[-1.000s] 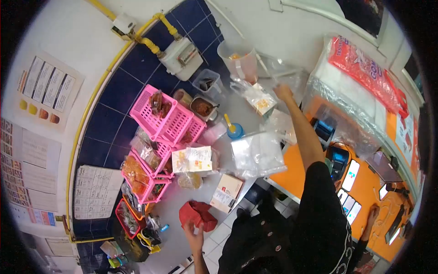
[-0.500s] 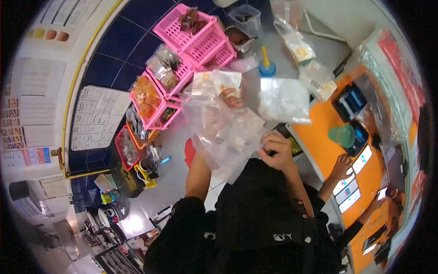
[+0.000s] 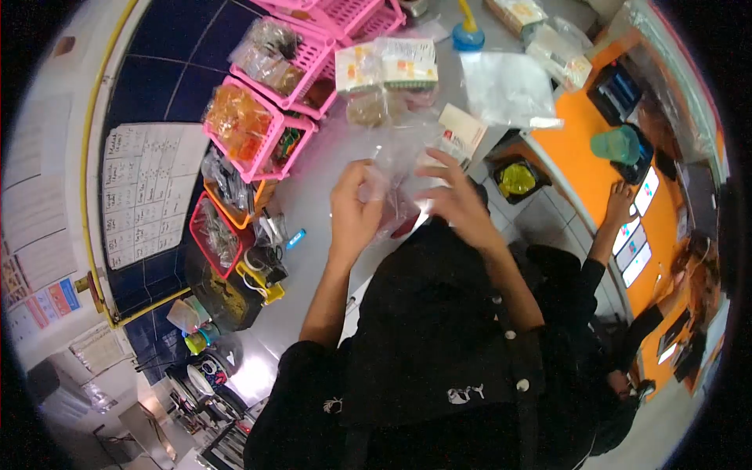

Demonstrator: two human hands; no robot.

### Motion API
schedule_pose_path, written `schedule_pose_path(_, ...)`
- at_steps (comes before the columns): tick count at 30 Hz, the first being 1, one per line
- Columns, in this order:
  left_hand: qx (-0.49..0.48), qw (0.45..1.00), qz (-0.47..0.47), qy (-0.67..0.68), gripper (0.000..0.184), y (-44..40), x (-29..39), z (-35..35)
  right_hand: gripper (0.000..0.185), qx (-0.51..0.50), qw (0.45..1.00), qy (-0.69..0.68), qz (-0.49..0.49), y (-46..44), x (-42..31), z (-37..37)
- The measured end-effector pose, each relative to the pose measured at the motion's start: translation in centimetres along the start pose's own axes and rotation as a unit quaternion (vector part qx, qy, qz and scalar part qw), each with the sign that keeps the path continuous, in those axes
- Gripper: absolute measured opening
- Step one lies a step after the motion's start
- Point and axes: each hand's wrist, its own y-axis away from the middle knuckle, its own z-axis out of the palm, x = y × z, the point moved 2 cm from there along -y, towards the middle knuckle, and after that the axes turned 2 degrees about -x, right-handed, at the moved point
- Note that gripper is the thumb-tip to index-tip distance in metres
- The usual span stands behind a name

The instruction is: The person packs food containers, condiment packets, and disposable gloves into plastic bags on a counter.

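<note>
A clear plastic bag lies over the metal counter between my two hands. My left hand is at its left side, thumb and fingers pinched on the plastic. On the other side, my right hand has its fingers bent and spread apart, close to the bag's right edge. A small white box with red print lies just beyond my right hand. Behind the bag are printed cartons, and a brownish packet sits in front of them, partly under clear plastic.
Pink baskets holding wrapped packets stand at the left. Near them is a red tray. A stack of clear bags and a blue bottle lie ahead. Co-workers sit at the orange table with phones and a green cup.
My left hand has drawn back from the cartons toward me and now pinches the bag. My right hand has let its pinch on the bag go. The camera view has shifted, too.
</note>
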Motion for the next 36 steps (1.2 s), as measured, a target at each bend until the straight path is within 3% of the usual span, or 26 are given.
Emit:
schedule_pose_path(1, -0.005, 1.000, -0.008, 0.005, 0.032, 1.4, 0.0, -0.2, 0.035, 0.003, 1.000, -0.024, 0.009, 0.2, 1.3, 3.0)
schedule_pose_path(3, -0.150, 0.986, 0.032, 0.058, 0.047, 3.0, 0.7, -0.4, 0.035, 0.024, 0.999, -0.021, -0.019, -0.8, 4.8, 5.7)
schedule_pose_path(5, -0.144, 0.989, 0.015, 0.012, 0.053, 5.1, -0.7, -2.0, 0.034, -0.021, 0.996, 0.010, 0.082, -0.5, 7.3, 6.2)
schedule_pose_path(6, -0.135, 0.990, 0.004, -0.038, 0.060, 5.7, -1.4, -2.7, 0.034, 0.001, 0.997, 0.014, 0.078, -0.3, 8.2, 6.2)
schedule_pose_path(8, -0.030, 0.997, -0.056, -0.047, 0.047, 7.1, -2.2, -3.8, 0.030, 0.013, 0.998, 0.027, 0.058, 0.3, 9.4, 5.3)
schedule_pose_path(10, -0.113, 0.987, -0.097, -0.065, 0.033, 9.0, -8.2, -5.6, 0.028, 0.016, 0.997, 0.037, 0.059, 1.1, 10.5, 3.9)
schedule_pose_path(12, -0.162, 0.958, -0.222, 0.086, 0.018, 11.0, -13.9, -7.1, 0.031, -0.048, 0.996, 0.063, 0.049, 1.8, 8.7, 3.4)
schedule_pose_path(13, -0.165, 0.958, -0.218, 0.089, 0.018, 11.0, -14.6, -7.0, 0.035, -0.069, 0.985, 0.157, -0.015, 1.8, 9.1, 2.4)
schedule_pose_path(15, 0.041, 0.878, -0.347, 0.328, 0.018, 11.3, -16.2, -7.9, 0.038, -0.013, 0.936, 0.340, 0.088, 2.9, 8.8, -0.4)
schedule_pose_path(16, 0.046, 0.878, -0.342, 0.332, 0.018, 11.0, -15.9, -8.0, 0.044, -0.075, 0.960, 0.263, 0.063, 3.6, 9.6, -2.5)
schedule_pose_path(18, 0.051, 0.940, -0.239, 0.236, 0.014, 10.3, -14.2, -7.5, 0.076, -0.096, 0.963, 0.165, 0.190, 5.0, 6.1, -4.1)
schedule_pose_path(19, 0.057, 0.940, -0.239, 0.236, 0.014, 10.5, -14.3, -7.3, 0.077, -0.045, 0.987, 0.082, 0.134, 4.6, 5.0, -4.3)
schedule_pose_path(20, -0.001, 0.956, -0.235, 0.175, 0.017, 10.8, -14.4, -7.1, 0.078, 0.051, 0.992, 0.039, 0.113, 4.2, 4.0, -4.6)
schedule_pose_path(21, -0.061, 0.965, -0.227, 0.112, 0.020, 11.0, -14.4, -7.0, 0.076, 0.159, 0.975, 0.125, 0.090, 2.9, 4.5, -5.7)
schedule_pose_path(22, -0.058, 0.967, -0.224, 0.108, 0.020, 11.0, -13.8, -6.7, 0.076, 0.229, 0.956, 0.167, 0.072, 0.8, 6.1, -7.0)
schedule_pose_path(24, -0.042, 0.931, -0.257, 0.255, 0.027, 11.0, -12.4, -5.5, 0.094, 0.305, 0.900, 0.310, 0.032, -4.0, 9.5, -8.7)
schedule_pose_path(25, -0.040, 0.932, -0.257, 0.252, 0.027, 11.1, -12.3, -5.4, 0.106, 0.320, 0.880, 0.350, 0.039, -6.1, 9.8, -7.3)
schedule_pose_path(26, -0.065, 0.930, -0.255, 0.258, 0.028, 11.2, -12.2, -5.1, 0.106, 0.316, 0.882, 0.349, 0.039, -8.2, 10.1, -5.6)
schedule_pose_path(28, -0.081, 0.926, -0.260, 0.261, 0.029, 11.4, -12.0, -4.9, 0.127, 0.429, 0.738, 0.476, 0.213, -11.3, 11.6, -3.0)
schedule_pose_path(29, -0.126, 0.936, -0.241, 0.222, 0.032, 11.0, -11.6, -5.2, 0.139, 0.431, 0.703, 0.526, 0.208, -12.4, 13.9, -3.5)
schedule_pose_path(31, -0.156, 0.943, -0.234, 0.177, 0.034, 10.6, -10.1, -6.5, 0.139, 0.395, 0.695, 0.566, 0.201, -11.6, 14.4, -3.7)
schedule_pose_path(33, -0.174, 0.965, -0.181, -0.078, 0.037, 9.7, -8.2, -8.3, 0.138, 0.344, 0.681, 0.611, 0.210, -10.6, 13.8, -4.3)
schedule_pose_path(34, -0.162, 0.965, -0.190, -0.077, 0.037, 10.1, -9.1, -8.7, 0.137, 0.315, 0.682, 0.621, 0.226, -9.5, 13.2, -4.3)
schedule_pose_path(36, -0.082, 0.974, -0.067, -0.202, 0.037, 11.3, -11.8, -8.9, 0.132, 0.319, 0.651, 0.653, 0.221, -8.0, 13.0, -4.3)
